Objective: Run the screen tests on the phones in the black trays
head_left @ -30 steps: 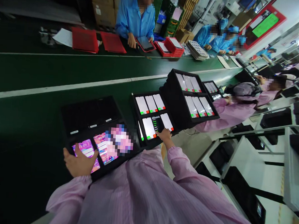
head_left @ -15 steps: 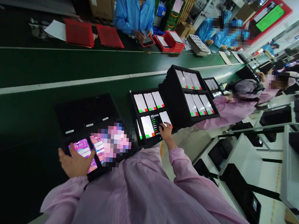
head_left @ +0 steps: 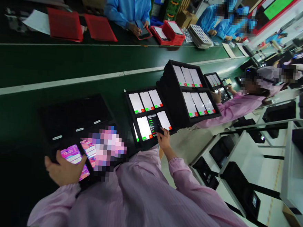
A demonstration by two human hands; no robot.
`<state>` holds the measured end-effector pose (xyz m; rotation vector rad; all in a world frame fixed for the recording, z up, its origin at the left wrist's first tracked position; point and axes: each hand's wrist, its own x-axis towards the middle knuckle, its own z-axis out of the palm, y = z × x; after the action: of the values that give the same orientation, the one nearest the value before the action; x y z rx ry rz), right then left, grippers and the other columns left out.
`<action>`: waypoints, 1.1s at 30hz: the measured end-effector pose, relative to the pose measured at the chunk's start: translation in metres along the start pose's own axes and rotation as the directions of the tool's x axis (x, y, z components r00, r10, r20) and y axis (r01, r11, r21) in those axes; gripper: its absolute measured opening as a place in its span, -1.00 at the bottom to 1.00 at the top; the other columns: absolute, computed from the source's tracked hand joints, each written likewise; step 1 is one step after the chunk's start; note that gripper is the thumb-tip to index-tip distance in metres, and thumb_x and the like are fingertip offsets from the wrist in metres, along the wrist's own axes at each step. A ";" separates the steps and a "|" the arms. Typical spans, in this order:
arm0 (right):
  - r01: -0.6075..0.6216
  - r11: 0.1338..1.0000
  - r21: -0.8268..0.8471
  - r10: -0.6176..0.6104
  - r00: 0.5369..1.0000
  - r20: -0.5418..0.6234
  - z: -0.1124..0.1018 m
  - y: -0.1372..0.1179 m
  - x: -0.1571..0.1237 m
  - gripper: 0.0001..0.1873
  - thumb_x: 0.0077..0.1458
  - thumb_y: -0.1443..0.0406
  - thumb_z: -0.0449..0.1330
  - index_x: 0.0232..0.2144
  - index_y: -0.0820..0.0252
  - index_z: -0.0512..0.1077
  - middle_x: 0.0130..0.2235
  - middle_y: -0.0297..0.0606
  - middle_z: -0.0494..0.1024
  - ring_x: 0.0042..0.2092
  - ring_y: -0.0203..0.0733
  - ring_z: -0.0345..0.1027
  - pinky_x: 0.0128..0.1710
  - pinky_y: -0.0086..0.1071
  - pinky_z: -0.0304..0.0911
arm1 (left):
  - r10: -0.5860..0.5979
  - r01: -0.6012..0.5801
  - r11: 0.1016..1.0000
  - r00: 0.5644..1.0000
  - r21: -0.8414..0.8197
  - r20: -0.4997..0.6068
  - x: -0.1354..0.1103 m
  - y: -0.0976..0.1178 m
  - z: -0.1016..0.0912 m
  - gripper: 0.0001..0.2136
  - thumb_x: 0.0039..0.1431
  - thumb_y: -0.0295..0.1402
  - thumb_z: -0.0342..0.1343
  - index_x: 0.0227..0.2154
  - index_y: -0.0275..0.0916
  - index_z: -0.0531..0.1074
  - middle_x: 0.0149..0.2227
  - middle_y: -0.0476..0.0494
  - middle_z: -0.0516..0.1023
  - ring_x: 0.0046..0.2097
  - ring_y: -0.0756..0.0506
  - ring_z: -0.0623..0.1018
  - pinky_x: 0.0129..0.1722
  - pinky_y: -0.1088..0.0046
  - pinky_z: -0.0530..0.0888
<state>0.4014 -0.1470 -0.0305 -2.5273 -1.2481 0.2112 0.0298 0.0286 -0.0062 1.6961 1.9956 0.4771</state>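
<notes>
My left hand (head_left: pixel 66 169) is spread across a smartphone (head_left: pixel 70 152) with a lit pink lock screen, thumb at one side and fingers at the other. That phone lies in the front row of a black tray (head_left: pixel 70 116), beside another lit pink phone (head_left: pixel 89 152); pixelation covers the screens further right. My right hand (head_left: pixel 164 141) has its fingers at the lower end of a dark-screen smartphone (head_left: pixel 153 122) with green text lines. This phone sits in a second black tray (head_left: pixel 127 94), between a white-screen phone (head_left: pixel 144 127) and another white-screen phone (head_left: pixel 163 120).
A stack of black trays (head_left: pixel 168 101) with white-screen phones rises right of the second tray. Behind runs the green bench (head_left: pixel 93 61) with a white strip. Across it, a person in blue (head_left: pixel 127 8) handles a phone near red trays (head_left: pixel 164 35). Shelves (head_left: pixel 258 145) stand at right.
The camera view has shifted slightly, moving the trays leftward. My right fingers have moved to the dark phone's lower end. At right, a co-worker in pink now has hands at a tray.
</notes>
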 end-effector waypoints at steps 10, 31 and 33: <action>-0.024 0.999 0.035 0.025 0.999 -0.026 0.006 0.001 0.000 -0.72 0.35 0.25 0.17 -0.16 0.02 0.71 0.22 -0.08 0.49 0.27 0.15 0.19 0.23 0.08 0.26 | 0.009 -0.009 1.000 1.000 -0.026 -0.009 0.000 0.000 0.000 0.05 -0.06 0.18 0.06 0.39 -0.51 0.17 0.46 -0.76 -0.03 0.45 -0.72 0.08 0.30 -0.43 0.17; 0.503 0.782 0.369 -0.589 0.790 0.172 0.023 -0.141 -0.036 -0.71 0.35 0.29 0.19 0.06 0.05 0.58 0.10 -0.07 0.55 0.19 -0.02 0.39 0.22 -0.02 0.37 | -0.060 0.111 0.873 0.991 -0.474 0.121 0.004 -0.059 0.012 -0.03 -0.01 -0.06 0.28 0.41 -0.38 0.07 0.43 -0.53 0.19 0.48 -0.42 0.17 0.45 0.02 0.16; 0.618 0.712 0.332 -0.699 0.670 0.252 0.020 -0.157 -0.034 -0.69 0.33 0.26 0.24 0.09 0.08 0.57 0.22 -0.01 0.48 0.32 0.09 0.25 0.27 0.08 0.29 | -0.086 0.164 0.852 0.981 -0.497 0.176 -0.002 -0.072 0.012 -0.11 -0.01 -0.11 0.30 0.38 -0.29 0.16 0.37 -0.45 0.32 0.40 -0.39 0.34 0.41 0.01 0.26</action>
<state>0.2580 -0.0794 0.0038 -1.7235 -2.0744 0.6175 -0.0222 0.0140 -0.0550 1.2244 1.6656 0.7356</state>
